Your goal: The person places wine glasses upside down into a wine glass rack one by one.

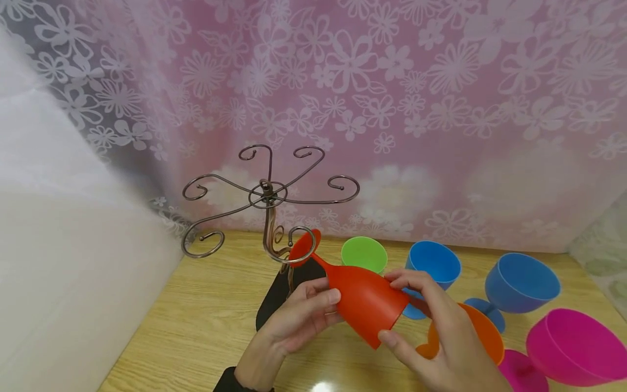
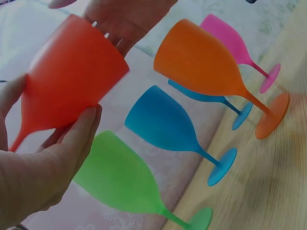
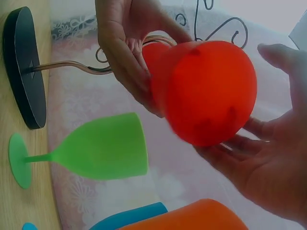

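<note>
Table [image 1: 196,321]: left hand [image 1: 301,318] grips red goblet [image 1: 364,299], right hand [image 1: 450,343] spread at rim [image 1: 390,323].

Red gblt [image 1: 364,299]; grn, org, pnk, blu gblts [image 1: 364,255] [image 1: 485,333] [image 1: 573,348] [image 1: 433,264]; wht-floral pnk curtain [image 1: 352,120]

Head view: bright, evenly lit, mostly sharp. A small white glare spot is thrown on the worktop [image 1: 196,316] at bottom centre; the curtain [image 1: 352,71] is veiled by a pale haze. The magenta goblet [image 1: 578,348] is stretched by the lens at lower right. Left wrist view: duller, cool-tinted, fine detail softened. Right wrist view: upper right corner nearly bleached white; dark patches are seen on the red goblet [image 3: 211,91], its edges slightly smeared.
</note>
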Available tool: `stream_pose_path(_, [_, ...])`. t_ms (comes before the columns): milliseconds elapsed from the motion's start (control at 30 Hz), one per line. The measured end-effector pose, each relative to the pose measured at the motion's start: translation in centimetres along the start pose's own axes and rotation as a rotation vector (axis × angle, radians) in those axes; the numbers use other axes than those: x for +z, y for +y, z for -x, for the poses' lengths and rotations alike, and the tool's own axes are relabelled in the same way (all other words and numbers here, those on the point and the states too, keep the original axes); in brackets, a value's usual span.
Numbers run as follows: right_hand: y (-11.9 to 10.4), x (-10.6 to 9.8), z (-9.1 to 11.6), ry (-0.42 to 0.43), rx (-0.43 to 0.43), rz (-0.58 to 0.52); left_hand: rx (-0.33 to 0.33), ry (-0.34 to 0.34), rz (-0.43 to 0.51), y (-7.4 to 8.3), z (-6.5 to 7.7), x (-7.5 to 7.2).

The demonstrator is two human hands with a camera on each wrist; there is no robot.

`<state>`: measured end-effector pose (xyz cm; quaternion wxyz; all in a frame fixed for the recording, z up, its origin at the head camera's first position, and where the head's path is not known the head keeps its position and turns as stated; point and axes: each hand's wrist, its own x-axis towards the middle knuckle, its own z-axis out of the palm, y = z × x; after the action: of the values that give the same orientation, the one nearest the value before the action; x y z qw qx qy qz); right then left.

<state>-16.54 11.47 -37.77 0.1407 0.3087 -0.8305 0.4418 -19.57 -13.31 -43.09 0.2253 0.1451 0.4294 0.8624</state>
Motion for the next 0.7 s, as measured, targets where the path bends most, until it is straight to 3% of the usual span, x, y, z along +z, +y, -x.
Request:
stream_pose_path(300, [0.5,0.3,0.1,-0.069,0.060,0.142,0.073,0.034,-0.257,0.1,0.1,0.7])
stream_pose_path(533, [0.4,0.5,0.1,-0.085,0.085,0.162,0.141,0.004,-0.302,0.2,0.3,1.3])
stream_pose_path(700, [0.9,0.5,0.1,-0.100,0.052,0.135,0.195,-0.041,-0.334,0.1,0.2,1.3])
